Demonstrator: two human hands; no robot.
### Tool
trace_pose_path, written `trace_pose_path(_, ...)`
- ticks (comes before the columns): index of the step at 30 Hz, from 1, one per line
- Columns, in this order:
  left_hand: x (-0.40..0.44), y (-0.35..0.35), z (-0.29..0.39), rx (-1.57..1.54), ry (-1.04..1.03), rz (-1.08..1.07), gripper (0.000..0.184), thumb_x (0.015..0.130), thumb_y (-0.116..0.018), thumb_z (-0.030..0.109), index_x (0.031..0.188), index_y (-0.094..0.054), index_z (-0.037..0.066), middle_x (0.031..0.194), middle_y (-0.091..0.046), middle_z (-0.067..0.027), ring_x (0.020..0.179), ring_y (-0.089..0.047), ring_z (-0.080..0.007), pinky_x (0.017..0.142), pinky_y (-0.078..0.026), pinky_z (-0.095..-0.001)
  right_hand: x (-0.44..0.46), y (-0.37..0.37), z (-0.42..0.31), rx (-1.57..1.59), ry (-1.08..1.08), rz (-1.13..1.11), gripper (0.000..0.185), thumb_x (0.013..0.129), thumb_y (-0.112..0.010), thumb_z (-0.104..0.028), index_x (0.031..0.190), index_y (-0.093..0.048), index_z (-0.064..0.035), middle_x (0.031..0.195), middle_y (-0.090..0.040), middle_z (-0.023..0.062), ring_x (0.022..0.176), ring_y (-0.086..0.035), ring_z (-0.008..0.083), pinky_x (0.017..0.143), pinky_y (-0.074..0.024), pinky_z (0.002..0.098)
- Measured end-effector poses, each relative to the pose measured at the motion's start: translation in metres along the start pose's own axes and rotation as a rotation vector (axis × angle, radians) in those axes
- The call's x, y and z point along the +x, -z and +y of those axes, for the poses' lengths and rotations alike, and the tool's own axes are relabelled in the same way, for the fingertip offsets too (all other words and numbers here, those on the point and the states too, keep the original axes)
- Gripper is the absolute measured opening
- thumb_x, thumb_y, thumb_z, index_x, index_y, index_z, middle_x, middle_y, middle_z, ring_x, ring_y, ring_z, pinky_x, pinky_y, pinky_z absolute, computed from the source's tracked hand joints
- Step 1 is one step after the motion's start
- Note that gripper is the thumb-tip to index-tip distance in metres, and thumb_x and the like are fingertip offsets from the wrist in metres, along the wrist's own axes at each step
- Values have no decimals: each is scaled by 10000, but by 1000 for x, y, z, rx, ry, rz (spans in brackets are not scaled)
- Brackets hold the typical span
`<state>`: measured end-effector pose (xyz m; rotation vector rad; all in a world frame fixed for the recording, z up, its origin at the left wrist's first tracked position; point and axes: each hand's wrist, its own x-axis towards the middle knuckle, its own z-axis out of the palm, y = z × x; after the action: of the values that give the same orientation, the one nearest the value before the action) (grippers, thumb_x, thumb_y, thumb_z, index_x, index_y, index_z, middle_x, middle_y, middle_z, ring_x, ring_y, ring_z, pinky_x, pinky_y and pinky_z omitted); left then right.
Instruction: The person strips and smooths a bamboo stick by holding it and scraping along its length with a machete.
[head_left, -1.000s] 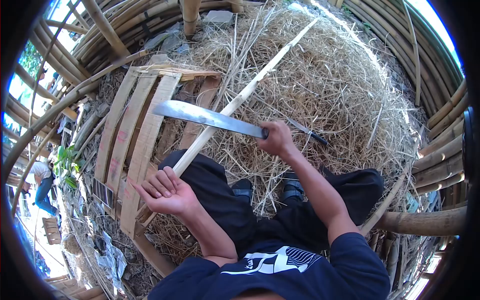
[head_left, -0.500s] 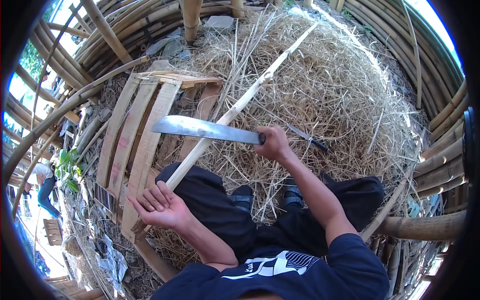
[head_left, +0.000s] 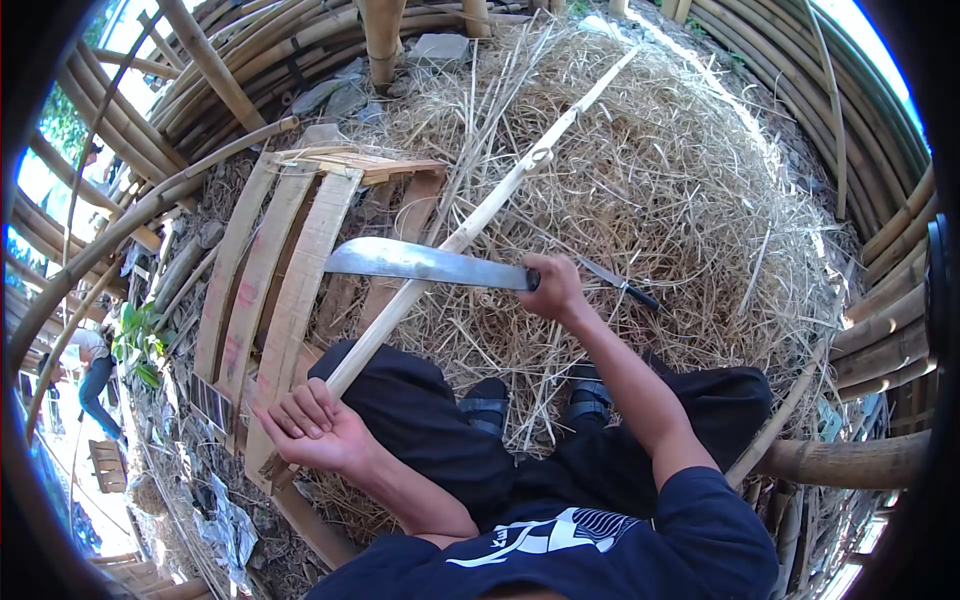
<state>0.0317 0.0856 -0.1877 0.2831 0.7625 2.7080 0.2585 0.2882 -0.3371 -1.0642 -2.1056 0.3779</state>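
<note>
My right hand (head_left: 555, 287) is closed round the dark handle of a machete (head_left: 430, 264). Its broad blade points left and lies across a long pale bamboo pole (head_left: 490, 203); whether the edge touches the wood I cannot tell. The pole slants from the far right down to my left knee. At its near end my left hand (head_left: 312, 425) is wrapped round it, with the fingers curled and the palm turned up. A smaller knife (head_left: 630, 287) with a black handle lies on the straw just right of my right hand.
Dry shavings and straw (head_left: 660, 200) cover the ground ahead. To the left stands a slatted wooden crate (head_left: 270, 270). Stacked bamboo poles (head_left: 270, 60) curve round the edges, and a thick bamboo pole (head_left: 850, 457) juts in at right. Another person (head_left: 95, 375) bends down at far left.
My right hand and the machete have shifted slightly to the right. The left hand has stayed on the pole with its fingers curled a little tighter.
</note>
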Motion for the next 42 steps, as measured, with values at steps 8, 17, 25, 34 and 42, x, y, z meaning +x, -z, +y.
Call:
trace_pose_path(8, 1, -3, 5, -35, 1, 55, 532, 1051, -295, 231, 524, -234, 192, 437, -167, 46, 389, -114, -76, 418, -181, -224, 38, 20, 45, -5, -612, -21, 161, 758, -612, -176, 742, -666, -25, 561, -598, 99, 503, -561, 213, 542, -456, 368)
trace_pose_path(17, 2, 0, 8, 18, -14, 83, 519, 1049, -303, 219, 536, -233, 194, 437, -161, 48, 394, -114, -71, 420, -174, -225, 15, -11, 29, 134, -196, -98, 128, 743, -633, -196, 720, -671, -76, 594, -631, 125, 552, -647, 251, 555, -501, 377)
trace_pose_path(25, 10, 11, 8, -41, -3, 28, 489, 1044, -319, 208, 560, -256, 188, 435, -163, 54, 381, -107, -65, 418, -167, -223, 34, 4, 64, -1, -503, 102, 200, 744, -624, -228, 734, -687, -38, 589, -610, 179, 539, -622, 270, 576, -488, 404)
trace_pose_path(34, 11, 12, 18, -2, -25, 103, 495, 1045, -345, 223, 559, -258, 192, 441, -160, 51, 385, -102, -72, 416, -159, -225, 32, -6, 49, 93, -222, -108, 107, 698, -638, -156, 744, -664, -62, 620, -622, 173, 611, -650, 325, 586, -503, 416)
trace_pose_path(42, 13, 16, 22, 22, 3, 28, 495, 1044, -358, 225, 562, -256, 187, 459, -170, 49, 397, -133, -73, 417, -165, -229, 76, 54, 117, -311, -527, -51, 317, 726, -673, -287, 964, -732, -86, 861, -692, 195, 800, -679, 341, 773, -541, 392)
